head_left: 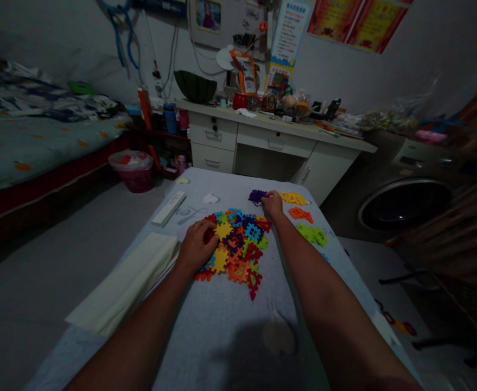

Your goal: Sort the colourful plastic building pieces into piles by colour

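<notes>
A mixed pile of flat plastic interlocking building pieces [235, 245] in several colours lies mid-table. My left hand [199, 244] rests on the pile's left edge, fingers curled, with red showing between thumb and fingers; whether a piece is gripped is hidden. Beyond the pile, my right hand [272, 203] pinches at a purple building piece [258, 196] in a small purple group. To its right sit separate groups of yellow pieces [294, 198], orange pieces [301, 214] and green pieces [312, 234]. Some blue [324, 257] shows past my right forearm.
Along the cloth-covered table's [222, 336] left side lie a long white box [169, 208] and a folded pale cloth or bag [126, 282]. A cluttered white desk [277, 136] stands beyond the table, with a washing machine [401, 190] right and a bed [51, 141] left.
</notes>
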A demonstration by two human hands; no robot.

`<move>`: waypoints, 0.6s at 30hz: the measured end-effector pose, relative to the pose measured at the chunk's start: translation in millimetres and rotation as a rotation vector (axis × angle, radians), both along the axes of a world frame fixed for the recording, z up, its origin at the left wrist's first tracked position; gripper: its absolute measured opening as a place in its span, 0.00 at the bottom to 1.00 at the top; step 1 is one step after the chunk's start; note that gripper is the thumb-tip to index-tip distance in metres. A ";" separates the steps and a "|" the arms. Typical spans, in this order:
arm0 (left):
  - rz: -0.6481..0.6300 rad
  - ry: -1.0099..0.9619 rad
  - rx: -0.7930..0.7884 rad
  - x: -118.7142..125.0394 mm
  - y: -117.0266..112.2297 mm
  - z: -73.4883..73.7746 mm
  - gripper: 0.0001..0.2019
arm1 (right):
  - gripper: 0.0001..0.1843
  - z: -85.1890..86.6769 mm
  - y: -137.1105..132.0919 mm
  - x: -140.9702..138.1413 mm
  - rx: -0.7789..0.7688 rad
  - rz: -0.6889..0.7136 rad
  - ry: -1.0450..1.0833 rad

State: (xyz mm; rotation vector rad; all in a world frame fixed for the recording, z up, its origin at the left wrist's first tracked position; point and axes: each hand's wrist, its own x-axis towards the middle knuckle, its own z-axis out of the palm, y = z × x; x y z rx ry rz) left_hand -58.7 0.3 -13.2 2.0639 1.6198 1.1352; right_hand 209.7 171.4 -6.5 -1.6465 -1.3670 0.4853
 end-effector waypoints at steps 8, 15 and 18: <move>-0.013 0.001 0.006 -0.2 -0.2 -0.2 0.12 | 0.18 -6.9 -1.7 -3.8 -0.083 -0.011 0.008; -0.018 0.004 -0.009 -0.4 -1.9 3.0 0.13 | 0.23 9.2 -26.3 6.0 -0.076 0.119 -0.029; -0.014 0.009 -0.013 -0.2 -3.1 4.9 0.13 | 0.16 18.2 -47.9 13.1 -0.024 0.220 -0.077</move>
